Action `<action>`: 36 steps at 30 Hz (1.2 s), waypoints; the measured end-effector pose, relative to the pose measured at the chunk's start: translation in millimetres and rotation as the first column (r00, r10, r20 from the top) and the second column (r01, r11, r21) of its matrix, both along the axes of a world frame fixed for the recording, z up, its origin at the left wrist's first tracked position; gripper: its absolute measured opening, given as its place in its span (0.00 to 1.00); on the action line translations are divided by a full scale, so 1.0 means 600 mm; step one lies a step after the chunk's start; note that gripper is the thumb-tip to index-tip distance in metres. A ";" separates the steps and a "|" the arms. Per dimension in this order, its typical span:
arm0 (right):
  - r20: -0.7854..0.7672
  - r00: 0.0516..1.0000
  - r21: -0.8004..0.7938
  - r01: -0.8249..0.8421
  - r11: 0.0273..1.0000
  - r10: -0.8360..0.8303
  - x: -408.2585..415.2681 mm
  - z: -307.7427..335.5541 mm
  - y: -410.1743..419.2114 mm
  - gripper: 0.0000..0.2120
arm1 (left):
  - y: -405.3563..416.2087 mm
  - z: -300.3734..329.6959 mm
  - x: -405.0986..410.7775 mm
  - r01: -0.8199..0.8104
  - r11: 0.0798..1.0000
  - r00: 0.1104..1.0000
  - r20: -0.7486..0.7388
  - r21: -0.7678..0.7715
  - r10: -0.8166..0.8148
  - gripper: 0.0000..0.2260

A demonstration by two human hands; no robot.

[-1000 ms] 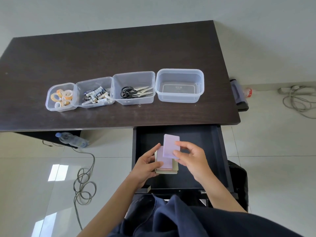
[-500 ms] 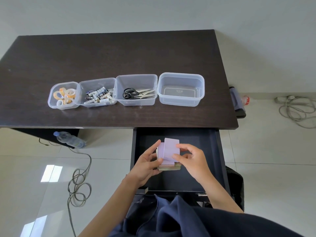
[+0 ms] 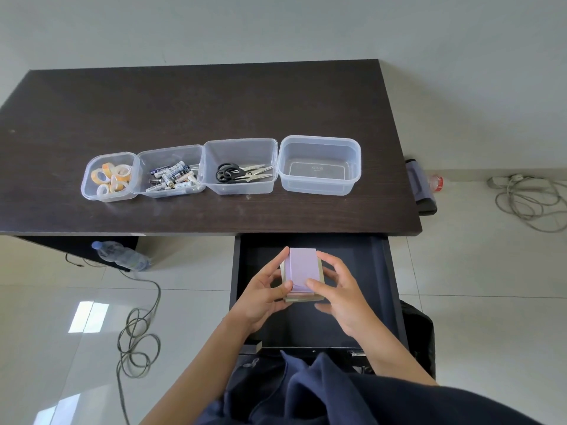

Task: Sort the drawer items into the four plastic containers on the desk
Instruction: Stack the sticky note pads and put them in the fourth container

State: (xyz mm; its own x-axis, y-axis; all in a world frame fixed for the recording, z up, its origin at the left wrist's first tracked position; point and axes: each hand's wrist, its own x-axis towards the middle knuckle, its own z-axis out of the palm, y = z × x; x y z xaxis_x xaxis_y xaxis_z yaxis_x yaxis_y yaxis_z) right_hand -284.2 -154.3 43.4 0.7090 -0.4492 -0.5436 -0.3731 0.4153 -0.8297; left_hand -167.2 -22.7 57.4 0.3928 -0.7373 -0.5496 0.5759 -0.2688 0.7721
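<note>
Pads squared up, last container waiting

The left hand and right hand now clasp the note-pad stack over the drawer, the lilac pad squared on top; it probably goes next into the empty container.

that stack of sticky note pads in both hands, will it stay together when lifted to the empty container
Probably not by itself: the stack of pads shows separate, slightly offset layers, so they may slide. The left hand and right hand squeezing both sides should steady it. It looks light and fairly stiff.
</note>
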 end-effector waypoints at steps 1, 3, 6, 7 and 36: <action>0.011 1.000 0.002 0.010 1.000 -0.010 0.001 0.000 0.000 0.24 | -0.001 0.001 0.000 0.002 1.000 1.000 -0.002 -0.006 -0.002 0.26; 0.027 0.999 -0.001 0.032 0.999 -0.032 0.004 0.001 0.000 0.24 | -0.004 0.005 -0.002 0.001 1.000 1.000 0.006 -0.004 -0.001 0.24; 0.057 0.997 -0.009 0.051 0.999 -0.051 0.007 0.002 0.000 0.26 | -0.013 0.011 -0.005 -0.015 1.000 0.999 0.047 0.025 0.014 0.25; 0.060 0.997 -0.017 0.053 0.998 -0.052 0.008 0.003 0.000 0.26 | -0.015 0.013 -0.006 -0.022 0.999 0.998 0.055 0.033 0.020 0.25; 0.144 0.985 -0.025 -0.096 0.995 0.098 0.031 0.061 -0.039 0.31 | -0.047 0.058 0.000 -0.131 0.991 0.985 0.114 -0.019 0.133 0.22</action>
